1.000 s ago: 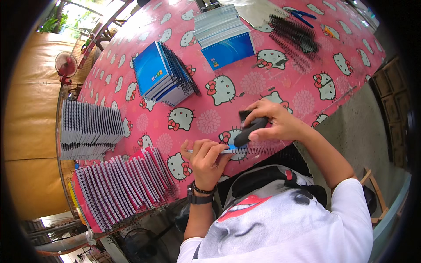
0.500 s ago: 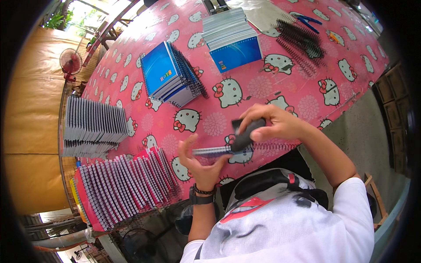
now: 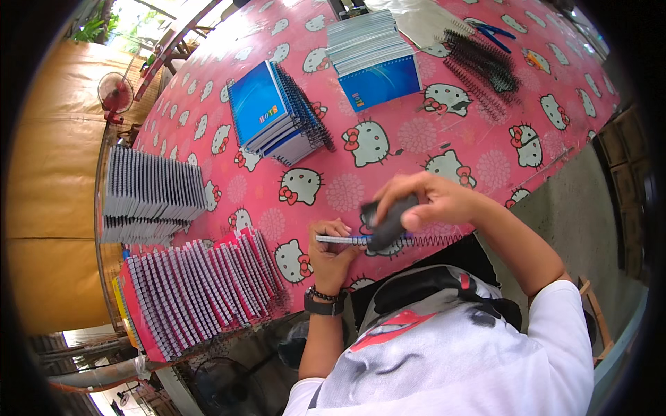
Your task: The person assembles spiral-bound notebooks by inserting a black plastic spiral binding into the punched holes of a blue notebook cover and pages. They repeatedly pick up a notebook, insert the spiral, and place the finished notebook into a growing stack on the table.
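Note:
Close to the table's near edge, my left hand [image 3: 331, 255] is closed around a thin notebook [image 3: 334, 240], held with its narrow edge upward. In my right hand [image 3: 437, 197] is a rounded black hand-held tool [image 3: 393, 222], its kind unclear, partly smeared by motion. The tool's lower end sits against the notebook's edge, hiding part of it. From under the tool a dark wire spiral coil [image 3: 440, 240] runs out to the right, below my right wrist.
Blue spiral notebooks [image 3: 257, 104] are stacked beyond my hands, near a blue-covered row of pages [image 3: 381, 83]. Loose black coils [image 3: 482, 66] and blue-handled pliers [image 3: 491, 31] lie far right. Grey-edged notebooks [image 3: 154, 187] and pink-covered ones [image 3: 198, 295] fill the left of the pink table [image 3: 345, 193].
My left fingers, spread before, have closed in on the notebook, and that hand has shifted right along it. The black tool has tilted and moved slightly right. The view has shifted a little.

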`<state>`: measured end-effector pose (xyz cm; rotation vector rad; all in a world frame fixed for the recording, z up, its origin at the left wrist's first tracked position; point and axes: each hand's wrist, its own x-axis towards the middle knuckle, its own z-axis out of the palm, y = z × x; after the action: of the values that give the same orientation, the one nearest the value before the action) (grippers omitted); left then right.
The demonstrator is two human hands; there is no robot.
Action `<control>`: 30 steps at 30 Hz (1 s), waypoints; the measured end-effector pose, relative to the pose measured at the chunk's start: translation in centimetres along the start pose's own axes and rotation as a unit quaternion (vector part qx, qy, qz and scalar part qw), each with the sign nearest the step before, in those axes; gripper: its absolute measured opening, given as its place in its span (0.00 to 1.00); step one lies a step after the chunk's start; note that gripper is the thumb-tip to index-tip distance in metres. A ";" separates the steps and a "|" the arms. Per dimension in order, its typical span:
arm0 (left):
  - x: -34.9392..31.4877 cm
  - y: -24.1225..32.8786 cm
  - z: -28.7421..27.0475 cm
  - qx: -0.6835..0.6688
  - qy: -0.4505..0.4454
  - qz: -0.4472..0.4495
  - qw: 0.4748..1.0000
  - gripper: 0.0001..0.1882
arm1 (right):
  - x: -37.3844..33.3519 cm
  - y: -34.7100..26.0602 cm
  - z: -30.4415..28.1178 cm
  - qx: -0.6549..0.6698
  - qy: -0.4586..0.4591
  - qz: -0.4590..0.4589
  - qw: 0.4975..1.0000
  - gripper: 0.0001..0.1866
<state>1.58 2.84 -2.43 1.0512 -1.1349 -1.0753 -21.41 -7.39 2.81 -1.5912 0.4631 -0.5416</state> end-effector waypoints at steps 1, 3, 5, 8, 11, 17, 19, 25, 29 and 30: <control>-0.1 -0.2 -0.1 0.011 -0.002 0.002 1.000 0.28 | 0.2 -0.9 0.3 -0.007 -0.025 0.020 0.999 0.24; 0.3 -0.6 -0.2 0.033 -0.009 0.010 0.999 0.28 | 0.6 -1.5 0.3 -0.049 -0.031 0.064 0.996 0.25; 0.0 0.0 0.2 0.026 -0.001 -0.018 0.999 0.27 | 1.1 -0.7 -0.5 -0.120 0.011 0.108 0.987 0.25; 0.2 -0.4 0.2 0.020 0.000 -0.004 1.000 0.27 | 1.6 -2.1 0.5 -0.109 -0.020 0.032 0.993 0.25; 0.0 -0.3 -0.1 0.053 0.002 -0.039 0.998 0.27 | 2.2 -1.4 0.6 -0.123 0.006 0.075 0.990 0.26; 0.0 0.1 0.2 0.020 -0.008 -0.063 0.998 0.26 | 2.9 -1.6 1.1 -0.206 0.012 0.051 0.977 0.25; -0.1 0.2 0.3 0.054 -0.007 -0.053 0.997 0.26 | 2.9 -2.0 1.7 -0.052 -0.031 0.024 0.998 0.25; 0.6 0.5 0.6 0.128 -0.022 -0.029 0.991 0.24 | 2.9 -0.4 0.5 -0.206 0.029 -0.031 0.978 0.27; 0.6 -0.2 0.8 0.027 -0.048 -0.045 0.997 0.22 | 1.5 -0.4 0.7 0.110 -0.031 0.007 0.993 0.27; 1.0 0.0 0.3 0.093 -0.086 0.006 0.992 0.21 | 1.3 -0.3 0.6 0.125 -0.048 -0.012 0.991 0.27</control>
<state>1.34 1.86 -2.26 1.1111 -1.3989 -1.0817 -20.00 -7.63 3.19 -1.3768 0.2922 -0.5174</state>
